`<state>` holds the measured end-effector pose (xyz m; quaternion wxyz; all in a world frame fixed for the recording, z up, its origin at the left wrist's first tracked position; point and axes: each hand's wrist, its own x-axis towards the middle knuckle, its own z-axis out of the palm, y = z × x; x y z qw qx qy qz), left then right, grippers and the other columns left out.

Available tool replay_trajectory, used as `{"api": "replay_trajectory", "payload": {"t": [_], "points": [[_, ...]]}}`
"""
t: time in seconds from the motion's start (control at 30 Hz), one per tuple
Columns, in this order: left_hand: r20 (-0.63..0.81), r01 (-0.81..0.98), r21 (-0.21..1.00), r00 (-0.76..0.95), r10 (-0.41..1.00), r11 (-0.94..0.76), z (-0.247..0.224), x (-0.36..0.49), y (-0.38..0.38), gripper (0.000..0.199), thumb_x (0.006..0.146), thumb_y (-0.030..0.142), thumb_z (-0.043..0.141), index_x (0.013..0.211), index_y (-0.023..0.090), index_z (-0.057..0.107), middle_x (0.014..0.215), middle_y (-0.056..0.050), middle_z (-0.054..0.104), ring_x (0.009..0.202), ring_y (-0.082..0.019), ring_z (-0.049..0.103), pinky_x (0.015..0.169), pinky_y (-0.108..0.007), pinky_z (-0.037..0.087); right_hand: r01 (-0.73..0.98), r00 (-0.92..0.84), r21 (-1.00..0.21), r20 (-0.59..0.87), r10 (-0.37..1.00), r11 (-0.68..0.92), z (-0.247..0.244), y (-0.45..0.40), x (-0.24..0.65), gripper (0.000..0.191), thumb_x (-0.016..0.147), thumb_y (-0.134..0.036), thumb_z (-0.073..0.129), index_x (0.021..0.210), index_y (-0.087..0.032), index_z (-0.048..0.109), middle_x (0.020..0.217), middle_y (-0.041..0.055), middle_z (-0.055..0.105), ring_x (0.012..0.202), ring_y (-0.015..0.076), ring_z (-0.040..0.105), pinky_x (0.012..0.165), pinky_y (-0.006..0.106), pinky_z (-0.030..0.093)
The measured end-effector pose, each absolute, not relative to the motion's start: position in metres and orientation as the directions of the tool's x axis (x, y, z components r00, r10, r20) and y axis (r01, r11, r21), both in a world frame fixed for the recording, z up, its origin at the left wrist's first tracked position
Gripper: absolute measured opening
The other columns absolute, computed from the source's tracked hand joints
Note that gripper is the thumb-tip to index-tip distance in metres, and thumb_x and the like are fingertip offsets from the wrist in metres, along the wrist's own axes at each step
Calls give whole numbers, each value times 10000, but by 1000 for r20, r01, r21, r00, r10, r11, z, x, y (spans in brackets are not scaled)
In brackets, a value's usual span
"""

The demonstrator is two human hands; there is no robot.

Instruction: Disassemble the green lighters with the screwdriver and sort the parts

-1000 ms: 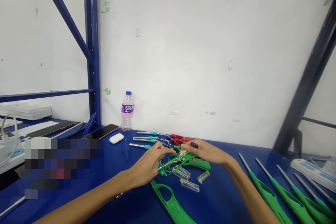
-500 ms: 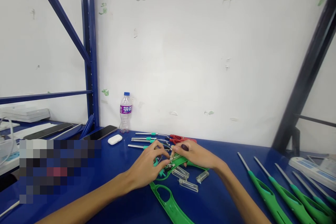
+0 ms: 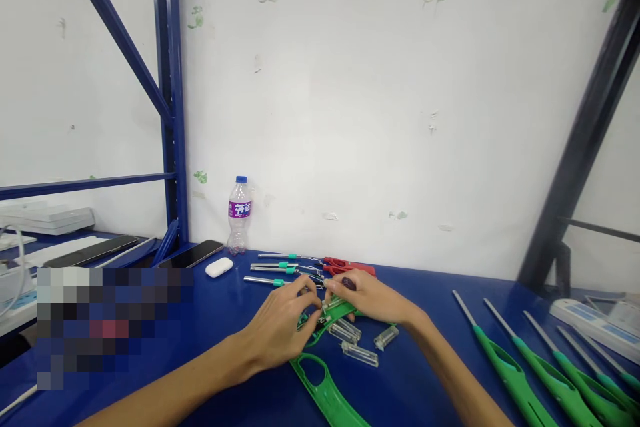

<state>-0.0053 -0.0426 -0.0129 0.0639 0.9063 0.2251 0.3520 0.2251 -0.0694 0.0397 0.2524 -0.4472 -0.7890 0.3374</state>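
Both hands meet over the blue table. My right hand (image 3: 373, 295) is closed round a green plastic shell (image 3: 341, 311) with a clear part in it; a dark round-ended handle (image 3: 349, 283) shows among its fingers. Thumb and fingers of my left hand (image 3: 287, 320) are pinched at the shell's left end, over small parts that are mostly hidden. Clear lighter bodies (image 3: 360, 353) lie just below and right of the hands. A second green shell half (image 3: 327, 390) rests nearer the front. Behind the hands are metal tubes with teal collars (image 3: 273, 281) and red lighter shells (image 3: 349, 267).
Several green long-necked lighters (image 3: 520, 373) lie at the right, beside a white power strip (image 3: 597, 328). A plastic bottle (image 3: 240, 217), a white case (image 3: 219, 267) and a dark phone (image 3: 193, 254) stand or lie at the back left. A blue metal post (image 3: 173, 113) rises there.
My left hand has shifted slightly, its fingers now curled closer over the shell's left end. The front green shell half has moved a little to the right.
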Motion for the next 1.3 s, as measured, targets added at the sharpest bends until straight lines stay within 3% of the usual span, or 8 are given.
{"api": "replay_trajectory", "payload": {"t": [0.2,0.43,0.83,1.03,1.3], "points": [[659,437,191,606,444,-879,-13,-6,-40,140,966,179,516,1009,201,648,1072,-78,647,803,-188,658,695,-318,497,523,-486,-766,94,869,374,39,-69,226,552,1057,-639,537,800,-164,650,642,-50,573,531,100,515,578,257,454],[637,467,168,621,457,-868,-9,-8,-34,161,1069,175,466,1094,168,624,1063,-52,642,822,-166,656,704,-308,532,502,-486,-794,68,871,342,48,-74,221,468,1019,-616,619,961,-159,703,705,-45,565,608,113,568,620,272,501],[574,298,5,781,246,-955,-7,-15,-20,161,1025,67,560,1091,160,673,1036,-28,679,927,-171,664,784,-321,583,560,-557,-719,40,830,411,49,-73,235,528,1030,-635,580,767,-180,621,627,-48,564,551,110,485,584,262,373],[532,304,15,804,265,-953,-3,-19,-19,128,1020,88,592,1049,157,695,1014,-26,685,938,-177,667,821,-348,588,605,-543,-701,-16,840,378,49,-72,245,538,1014,-660,587,780,-178,632,624,-46,564,538,108,485,581,267,386],[478,344,150,796,372,-927,-4,-15,-22,106,1038,205,633,1036,167,732,1002,-26,719,947,-187,682,874,-388,569,614,-537,-706,-46,842,352,52,-74,254,527,1013,-662,595,866,-165,689,627,-49,554,552,108,520,571,256,403]]}}
